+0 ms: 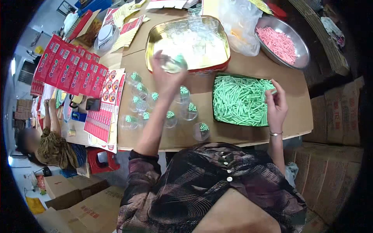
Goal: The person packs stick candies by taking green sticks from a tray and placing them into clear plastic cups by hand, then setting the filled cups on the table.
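My left hand (168, 77) is raised at the near left edge of a gold tray (149, 42) and holds a clear cup (171, 65) with something green in it. Inside the tray are several clear cups. My right hand (276, 105) is at the right edge of a dark-rimmed box of green sticks (241, 101), thumb and fingers curled round a few green sticks (272, 91). Between my left forearm and the box, clear cups with green sticks (189, 110) stand on the cardboard; several more (136, 103) are left of the forearm.
A steel bowl (304, 50) of pink sticks is at the back right, beside a clear plastic bag (244, 35). Red boxes (70, 70) and printed sheets (101, 116) lie to the left. Another person (54, 149) is at the far left. Cartons (334, 174) are stacked at right.
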`<action>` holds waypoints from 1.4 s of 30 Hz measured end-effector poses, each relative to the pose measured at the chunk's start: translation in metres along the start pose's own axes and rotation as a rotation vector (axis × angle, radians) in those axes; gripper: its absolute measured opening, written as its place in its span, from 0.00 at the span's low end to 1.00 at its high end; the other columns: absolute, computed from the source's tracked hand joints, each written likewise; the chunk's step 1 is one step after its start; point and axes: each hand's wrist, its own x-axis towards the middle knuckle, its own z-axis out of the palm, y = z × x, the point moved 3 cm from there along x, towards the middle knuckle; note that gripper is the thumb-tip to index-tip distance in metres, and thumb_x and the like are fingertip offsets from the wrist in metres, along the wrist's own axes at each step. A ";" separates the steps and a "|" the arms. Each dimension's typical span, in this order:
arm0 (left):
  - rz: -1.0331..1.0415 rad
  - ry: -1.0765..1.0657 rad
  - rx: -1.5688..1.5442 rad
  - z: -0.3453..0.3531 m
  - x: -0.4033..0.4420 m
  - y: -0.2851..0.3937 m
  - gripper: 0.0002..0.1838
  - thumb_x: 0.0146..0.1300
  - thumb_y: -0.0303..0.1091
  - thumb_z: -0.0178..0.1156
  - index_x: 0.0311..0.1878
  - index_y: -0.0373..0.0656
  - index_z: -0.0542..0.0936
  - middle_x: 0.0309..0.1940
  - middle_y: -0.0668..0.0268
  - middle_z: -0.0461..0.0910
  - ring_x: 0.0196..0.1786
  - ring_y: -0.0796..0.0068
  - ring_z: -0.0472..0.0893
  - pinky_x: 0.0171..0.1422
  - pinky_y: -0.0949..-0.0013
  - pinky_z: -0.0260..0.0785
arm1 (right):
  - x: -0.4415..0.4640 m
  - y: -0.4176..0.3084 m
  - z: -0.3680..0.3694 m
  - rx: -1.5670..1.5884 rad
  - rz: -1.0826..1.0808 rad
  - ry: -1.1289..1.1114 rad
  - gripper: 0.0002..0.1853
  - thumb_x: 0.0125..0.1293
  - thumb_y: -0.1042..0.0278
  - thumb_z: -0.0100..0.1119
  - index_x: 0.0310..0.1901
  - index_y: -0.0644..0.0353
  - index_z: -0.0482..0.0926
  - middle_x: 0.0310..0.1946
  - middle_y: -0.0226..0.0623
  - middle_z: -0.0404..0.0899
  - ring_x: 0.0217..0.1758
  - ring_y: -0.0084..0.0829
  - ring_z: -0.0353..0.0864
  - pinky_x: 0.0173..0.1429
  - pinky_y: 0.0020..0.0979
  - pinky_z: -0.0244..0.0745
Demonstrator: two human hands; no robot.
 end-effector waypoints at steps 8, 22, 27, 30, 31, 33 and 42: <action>-0.399 0.032 0.633 -0.124 0.171 -0.223 0.41 0.32 0.35 0.76 0.56 0.40 0.71 0.45 0.52 0.80 0.44 0.58 0.81 0.51 0.61 0.72 | -0.035 0.065 -0.033 -0.198 0.239 -0.062 0.16 0.67 0.74 0.56 0.56 0.59 0.79 0.28 0.28 0.73 0.27 0.19 0.68 0.32 0.20 0.65; -0.177 -0.990 0.077 0.054 -0.001 -0.004 0.15 0.58 0.34 0.66 0.44 0.34 0.81 0.31 0.63 0.79 0.33 0.71 0.76 0.41 0.70 0.68 | -0.038 0.062 -0.028 -0.452 0.026 -0.070 0.17 0.62 0.71 0.60 0.53 0.56 0.79 0.41 0.33 0.75 0.30 0.33 0.76 0.36 0.32 0.72; 0.433 -1.109 0.707 0.151 -0.077 0.005 0.33 0.56 0.59 0.63 0.35 0.28 0.81 0.37 0.52 0.77 0.43 0.54 0.75 0.48 0.57 0.70 | -0.040 0.073 -0.055 -0.517 0.147 0.031 0.13 0.63 0.73 0.58 0.49 0.60 0.80 0.38 0.32 0.79 0.30 0.27 0.75 0.35 0.26 0.70; 0.404 -1.129 0.845 0.195 -0.096 -0.006 0.46 0.48 0.73 0.58 0.40 0.27 0.82 0.44 0.47 0.77 0.50 0.50 0.72 0.54 0.47 0.66 | -0.046 0.079 -0.053 -0.538 0.093 0.050 0.13 0.63 0.72 0.57 0.49 0.59 0.80 0.40 0.34 0.79 0.33 0.30 0.76 0.38 0.29 0.72; 0.433 -1.110 0.843 0.204 -0.103 -0.004 0.47 0.47 0.74 0.59 0.41 0.27 0.82 0.45 0.47 0.76 0.50 0.50 0.72 0.54 0.47 0.65 | -0.046 0.080 -0.050 -0.548 0.064 0.056 0.13 0.63 0.72 0.57 0.50 0.59 0.80 0.41 0.36 0.80 0.35 0.32 0.77 0.40 0.30 0.72; 0.393 -1.132 0.867 0.211 -0.114 0.005 0.42 0.46 0.68 0.61 0.43 0.29 0.82 0.46 0.47 0.76 0.51 0.51 0.72 0.55 0.48 0.65 | -0.045 0.073 -0.041 -0.567 0.032 0.058 0.13 0.64 0.71 0.56 0.50 0.59 0.80 0.42 0.37 0.80 0.37 0.34 0.78 0.42 0.31 0.73; 0.248 -1.189 0.790 0.204 -0.111 -0.002 0.24 0.48 0.50 0.62 0.30 0.31 0.81 0.33 0.49 0.82 0.39 0.48 0.80 0.45 0.53 0.72 | -0.030 0.075 -0.012 -0.638 0.093 -0.192 0.14 0.65 0.69 0.53 0.51 0.61 0.78 0.48 0.41 0.79 0.48 0.43 0.77 0.53 0.36 0.73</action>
